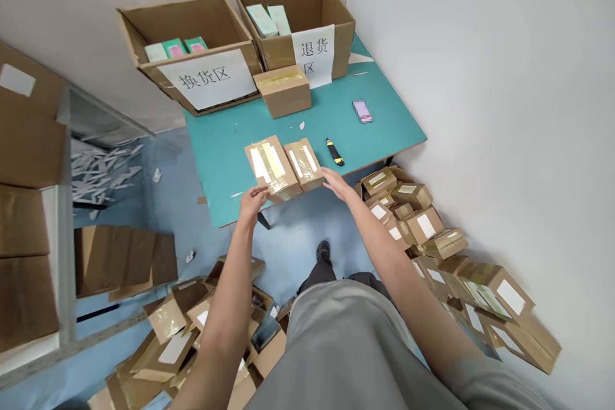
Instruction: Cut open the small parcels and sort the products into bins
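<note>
Two taped cardboard boxes sit side by side at the table's front edge: a larger box [275, 170] on the left and a smaller box [304, 163] on the right. White labels and shiny tape cover their tops. My left hand [253, 200] is at the larger box's near left corner, fingers slightly bent and apart; whether it touches the box is hard to tell. Beside the smaller box's right side is my right hand [337, 183], its fingers stretched out and nothing in them. A black and yellow box cutter [335, 152] lies just beyond it.
On the green table [221, 154] stand two open cartons, a left carton [139, 67] and a right carton [343, 45], holding small packages. A closed box [288, 99] and a phone [362, 111] are there too. Parcels [425, 225] pile up right; opened boxes [166, 320] litter the lower-left floor.
</note>
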